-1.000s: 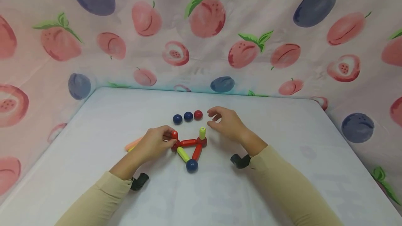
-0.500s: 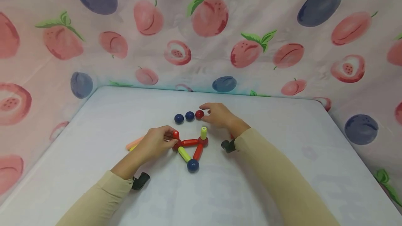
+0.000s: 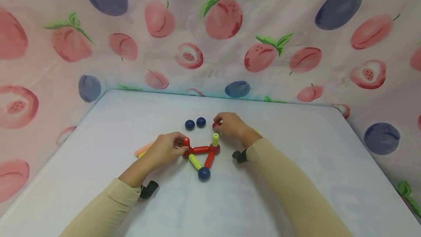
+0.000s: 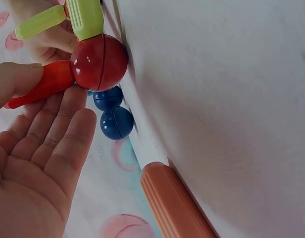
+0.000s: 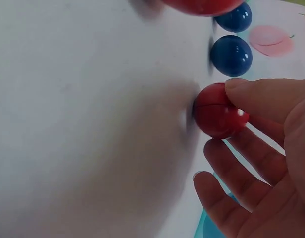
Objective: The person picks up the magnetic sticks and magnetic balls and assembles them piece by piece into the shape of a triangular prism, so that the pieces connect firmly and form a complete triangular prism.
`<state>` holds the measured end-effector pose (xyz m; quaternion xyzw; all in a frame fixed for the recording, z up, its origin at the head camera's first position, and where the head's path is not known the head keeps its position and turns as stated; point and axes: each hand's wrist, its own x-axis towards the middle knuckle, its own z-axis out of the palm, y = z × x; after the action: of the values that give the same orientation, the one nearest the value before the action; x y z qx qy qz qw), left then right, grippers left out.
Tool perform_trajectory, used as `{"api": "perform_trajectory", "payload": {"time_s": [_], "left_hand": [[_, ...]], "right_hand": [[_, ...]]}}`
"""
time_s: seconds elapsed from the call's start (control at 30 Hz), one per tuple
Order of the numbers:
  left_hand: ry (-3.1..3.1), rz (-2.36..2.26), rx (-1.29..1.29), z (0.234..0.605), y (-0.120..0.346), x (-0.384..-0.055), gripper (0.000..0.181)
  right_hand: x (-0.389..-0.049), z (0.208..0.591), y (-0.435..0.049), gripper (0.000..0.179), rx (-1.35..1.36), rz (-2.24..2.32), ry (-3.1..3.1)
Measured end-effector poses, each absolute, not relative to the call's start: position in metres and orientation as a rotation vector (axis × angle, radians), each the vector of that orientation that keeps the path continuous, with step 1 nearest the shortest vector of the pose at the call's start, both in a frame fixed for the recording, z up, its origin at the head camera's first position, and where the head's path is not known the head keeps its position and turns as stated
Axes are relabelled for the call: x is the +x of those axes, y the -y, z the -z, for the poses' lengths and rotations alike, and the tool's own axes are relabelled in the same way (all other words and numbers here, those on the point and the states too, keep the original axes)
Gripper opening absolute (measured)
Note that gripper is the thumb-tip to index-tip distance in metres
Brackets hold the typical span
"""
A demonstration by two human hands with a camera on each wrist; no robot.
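My left hand (image 3: pixel 167 149) pinches an upright red rod (image 4: pixel 51 82) between thumb and fingers; this rod sits on a red ball (image 4: pixel 99 62) at the left corner of a flat triangle. Two red rods and a yellow-green rod (image 3: pixel 195 162) make its sides. A dark blue ball (image 3: pixel 204 174) forms the near corner. At the right corner, another red ball (image 3: pixel 215 149) bears an upright yellow-green rod (image 3: pixel 215 140). Just behind that corner, my right hand (image 3: pixel 231 125) holds a loose red ball (image 5: pixel 217 111) between thumb and fingertips, close over the table.
Two dark blue balls (image 3: pixel 201 121) lie on the white table (image 3: pixel 296 178) behind the triangle. An orange rod (image 4: pixel 175 203) and a yellow rod (image 3: pixel 142 154) lie beside my left wrist. A yellow-green tip (image 3: pixel 257 131) shows past my right wrist. A fruit-print cloth (image 3: pixel 184 17) hangs behind.
My right hand has reached in to the loose red ball, gripped it and drawn it right and toward me, away from the blue balls. The left hand has kept its hold on the red rod.
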<state>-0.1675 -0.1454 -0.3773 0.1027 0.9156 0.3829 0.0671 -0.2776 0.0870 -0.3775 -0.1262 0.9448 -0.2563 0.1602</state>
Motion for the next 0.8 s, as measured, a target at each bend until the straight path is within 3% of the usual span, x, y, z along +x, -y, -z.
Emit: {"api": "perform_trajectory", "payload": {"time_s": [0.43, 0.8], "left_hand": [[-2.772, -1.287, 0.383, 0.370, 0.147, -0.166, 0.020], [-2.770, -1.292, 0.355, 0.368, 0.147, -0.164, 0.021]], "right_hand": [[-0.263, 0.366, -0.108, 0.041, -0.426, 0.859, -2.747], [-0.225, 0.334, -0.101, 0.038, -0.738, 1.093, -2.709]]}}
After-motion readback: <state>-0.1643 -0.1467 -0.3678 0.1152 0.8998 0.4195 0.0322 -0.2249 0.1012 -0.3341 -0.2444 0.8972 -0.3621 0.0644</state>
